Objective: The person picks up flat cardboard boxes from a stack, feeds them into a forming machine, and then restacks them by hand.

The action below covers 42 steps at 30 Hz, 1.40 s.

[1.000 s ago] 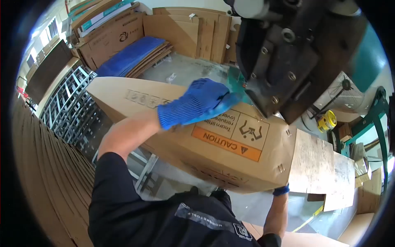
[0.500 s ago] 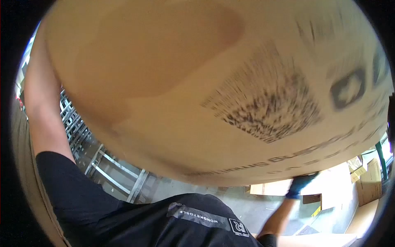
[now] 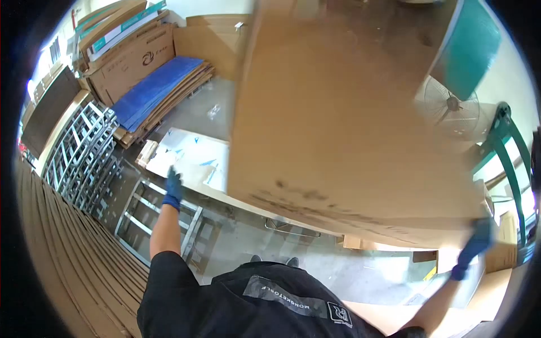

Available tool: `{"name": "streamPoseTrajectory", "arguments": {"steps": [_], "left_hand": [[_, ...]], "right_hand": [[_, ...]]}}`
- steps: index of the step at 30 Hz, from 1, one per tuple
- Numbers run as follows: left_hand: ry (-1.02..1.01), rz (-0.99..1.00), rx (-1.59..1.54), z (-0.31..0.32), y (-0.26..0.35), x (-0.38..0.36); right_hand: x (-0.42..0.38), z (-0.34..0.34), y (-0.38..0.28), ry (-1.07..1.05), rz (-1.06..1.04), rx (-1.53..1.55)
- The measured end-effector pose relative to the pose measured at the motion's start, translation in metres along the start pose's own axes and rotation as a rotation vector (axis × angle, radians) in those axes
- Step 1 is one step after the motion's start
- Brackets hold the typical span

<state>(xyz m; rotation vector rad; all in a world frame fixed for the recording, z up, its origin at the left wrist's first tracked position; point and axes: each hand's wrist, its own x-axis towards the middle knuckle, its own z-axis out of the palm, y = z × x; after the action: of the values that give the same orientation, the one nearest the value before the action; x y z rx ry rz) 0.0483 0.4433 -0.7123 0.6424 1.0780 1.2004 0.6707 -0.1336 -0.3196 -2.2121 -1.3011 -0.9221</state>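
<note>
A large brown cardboard sheet (image 3: 349, 141) fills the middle and right of the view, slightly blurred, its near edge scuffed with dark marks. My right hand (image 3: 478, 242), in a blue glove, is at the sheet's near right corner, gripping its edge; the fingers are smeared by motion. On the left, my left hand (image 3: 173, 188), gloved too, is off the cardboard with its fingers stretched forward and nothing in them. Just beyond it lies a white panel (image 3: 191, 155) with blue marks on a worktable, partly hidden under the cardboard.
Metal frames (image 3: 84, 152) are stacked at the left, and another frame (image 3: 149, 225) is on the floor beside me. Stacked cardboard (image 3: 62, 259) borders my left side. Behind are blue sheets (image 3: 155, 90) and flattened cartons (image 3: 135, 56). A fan (image 3: 451, 104) and a green frame (image 3: 504, 143) stand right.
The cardboard has swung away from my head and down; its printed face no longer shows. My left hand has let go of it and come down. My right hand has moved right.
</note>
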Motion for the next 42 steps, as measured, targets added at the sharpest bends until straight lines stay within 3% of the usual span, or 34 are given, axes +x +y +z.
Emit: {"name": "streamPoseTrajectory", "arguments": {"steps": [1,3,4,5,6,7,9,10,13,15,16,17,18,19,20,21,22,24,25,26,28,29,30,31,33,34,35,36,37,38,39,40,42], "left_hand": [[-0.195,0.091,0.055,0.019,-0.032,-0.009],[-0.523,-0.084,0.364,0.137,-0.042,-0.070],[-0.706,-0.131,0.525,0.197,-0.046,-0.101],[-0.784,-0.295,0.596,0.232,-0.059,-0.113],[-0.868,-0.452,0.680,0.268,-0.072,-0.125],[-0.831,-0.492,0.609,0.281,-0.098,-0.100],[-1.119,-0.246,0.570,0.309,-0.092,-0.073],[-1.166,0.008,0.802,0.320,-0.075,-0.078],[-0.877,0.167,0.865,0.326,-0.120,-0.055],[-0.819,-0.087,0.658,0.315,-0.173,-0.015],[-0.818,-0.074,0.850,0.298,-0.239,0.039],[-0.791,-0.036,0.765,0.285,-0.230,0.030],[-0.766,0.008,0.684,0.279,-0.200,0.008],[-0.740,0.046,0.597,0.274,-0.169,-0.021],[-0.746,-0.219,0.548,0.262,-0.141,-0.049],[-0.789,-0.293,0.551,0.244,-0.153,-0.060],[-0.829,-0.360,0.548,0.233,-0.164,-0.070],[-0.844,0.034,1.026,0.227,-0.166,-0.094],[-0.838,0.227,1.272,0.219,-0.164,-0.105],[-0.857,0.159,1.074,0.211,-0.169,-0.106],[-0.867,0.072,0.648,0.228,-0.170,-0.103],[-0.898,0.102,0.627,0.241,-0.162,-0.109],[-0.928,0.125,0.611,0.256,-0.126,-0.137],[-0.957,0.139,0.600,0.270,-0.093,-0.164],[-1.029,0.174,0.383,0.296,-0.043,-0.202],[-1.053,0.061,0.451,0.307,-0.004,-0.224],[-1.074,-0.049,0.515,0.317,0.028,-0.238],[-1.107,-0.020,0.435,0.323,0.039,-0.242],[-1.138,0.007,0.356,0.327,0.047,-0.245],[-1.169,0.033,0.280,0.333,0.057,-0.247],[-1.135,0.003,0.297,0.347,0.086,-0.251],[-1.102,-0.026,0.316,0.363,0.112,-0.251],[-1.024,0.175,0.105,0.381,0.086,-0.226]], "right_hand": [[-0.017,0.042,-0.038,-0.118,-0.018,0.170],[-0.051,0.145,-0.114,-0.314,0.010,0.355],[-0.076,0.190,-0.141,-0.471,-0.115,0.183],[-0.067,0.203,-0.177,-0.355,-0.180,0.016],[-0.068,0.230,-0.166,-0.382,-0.041,0.134],[-0.068,0.236,-0.164,-0.414,-0.070,0.147],[-0.080,0.243,-0.170,-0.463,-0.084,0.170],[-0.078,0.246,-0.177,-0.349,-0.147,0.219],[-0.069,0.268,-0.172,-0.353,-0.094,0.195],[-0.059,0.285,-0.158,-0.532,-0.015,0.098],[-0.045,0.290,-0.159,-0.664,0.008,0.032],[-0.042,0.292,-0.157,-0.796,0.041,-0.034],[-0.061,0.310,-0.139,-0.637,0.039,0.073],[-0.067,0.334,-0.116,-0.769,0.041,0.254],[-0.073,0.359,-0.093,-0.908,0.067,0.434],[-0.081,0.395,-0.076,-1.221,0.269,0.682],[-0.106,0.418,-0.076,-0.798,-0.311,0.279],[-0.125,0.431,-0.109,-0.305,-0.501,0.120],[-0.113,0.418,-0.115,-0.558,-0.367,0.183],[-0.098,0.393,-0.126,-0.812,-0.210,0.242],[-0.079,0.350,-0.126,-0.989,-0.059,0.036],[-0.069,0.328,-0.126,-1.082,0.004,-0.078],[-0.060,0.298,-0.120,-0.948,-0.021,0.034],[-0.034,0.264,-0.127,-1.044,0.058,-0.051],[-0.008,0.208,-0.112,-0.891,0.204,0.224],[-0.002,0.195,-0.093,-0.696,-0.085,0.253],[0.003,0.184,-0.074,-0.730,0.072,0.418],[0.032,0.151,-0.095,-0.737,-0.030,0.401],[0.049,0.128,-0.106,-0.774,0.031,0.423],[0.054,0.129,-0.089,-0.654,-0.042,0.539],[0.059,0.134,-0.053,-0.679,0.094,0.575],[0.068,0.139,-0.049,-0.581,-0.031,0.479],[0.088,0.150,-0.040,-0.342,-0.240,0.244]]}}
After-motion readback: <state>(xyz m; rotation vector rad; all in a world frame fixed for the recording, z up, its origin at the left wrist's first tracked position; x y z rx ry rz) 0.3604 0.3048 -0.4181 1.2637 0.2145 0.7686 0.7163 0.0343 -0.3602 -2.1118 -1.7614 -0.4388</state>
